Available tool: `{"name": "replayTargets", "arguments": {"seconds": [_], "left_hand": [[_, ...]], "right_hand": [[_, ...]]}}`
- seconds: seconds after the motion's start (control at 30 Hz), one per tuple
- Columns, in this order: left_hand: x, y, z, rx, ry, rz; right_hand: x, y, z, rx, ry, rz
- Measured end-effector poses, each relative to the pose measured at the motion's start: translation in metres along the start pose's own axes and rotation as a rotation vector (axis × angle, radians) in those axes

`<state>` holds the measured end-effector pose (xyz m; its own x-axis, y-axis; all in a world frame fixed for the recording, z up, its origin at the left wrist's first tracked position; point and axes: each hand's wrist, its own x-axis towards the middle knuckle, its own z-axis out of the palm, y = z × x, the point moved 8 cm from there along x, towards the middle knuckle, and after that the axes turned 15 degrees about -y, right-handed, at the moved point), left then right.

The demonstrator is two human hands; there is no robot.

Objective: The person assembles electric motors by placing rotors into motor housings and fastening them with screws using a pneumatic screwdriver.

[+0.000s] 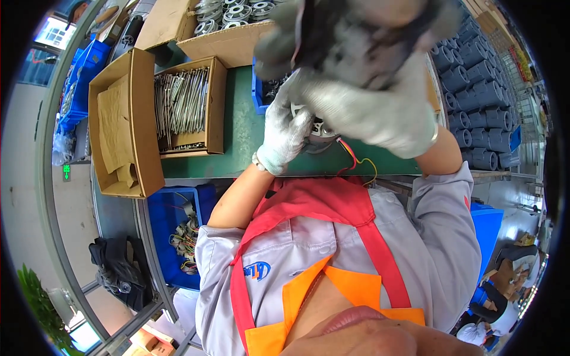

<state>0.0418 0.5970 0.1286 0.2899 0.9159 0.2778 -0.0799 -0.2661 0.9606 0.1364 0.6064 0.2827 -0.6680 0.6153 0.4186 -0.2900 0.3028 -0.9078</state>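
Observation:
My left hand (286, 132), in a white glove with grey-soiled fingertips, is closed on the edge of a round metal motor part (323, 132) above the green bench. Red, yellow and dark wires (351, 155) trail from that part toward the bench's near edge. Above and to its right is my right hand (374, 115), also gloved in white, its fingers seemingly curled round something. A large dark blurred shape (356, 47) close to the camera covers those fingers. Whether it is a tool, I cannot make out.
Left on the green bench (237, 118) stands a cardboard box of long metal rods (181, 101), beside an open carton (116, 127). Behind is a box of round metal covers (237, 13). A blue bin (157, 237) holds wired parts. Grey cylinders (481, 95) are stacked at right.

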Motion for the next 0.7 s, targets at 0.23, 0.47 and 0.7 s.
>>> {"name": "replayTargets", "arguments": {"seconds": [0.23,0.47,0.7], "left_hand": [[-0.001,-0.003,-0.004,0.126,-0.023,0.073],[0.001,0.016,-0.001,0.302,-0.071,0.011],[0.003,0.016,0.001,0.008,-0.015,0.088]], "right_hand": [[-0.008,0.0,0.011,-0.256,-0.22,-0.02],[-0.005,-0.008,0.009,-0.17,-0.215,-0.19],[0.049,0.008,-0.01,1.507,-0.223,-0.007]]}}
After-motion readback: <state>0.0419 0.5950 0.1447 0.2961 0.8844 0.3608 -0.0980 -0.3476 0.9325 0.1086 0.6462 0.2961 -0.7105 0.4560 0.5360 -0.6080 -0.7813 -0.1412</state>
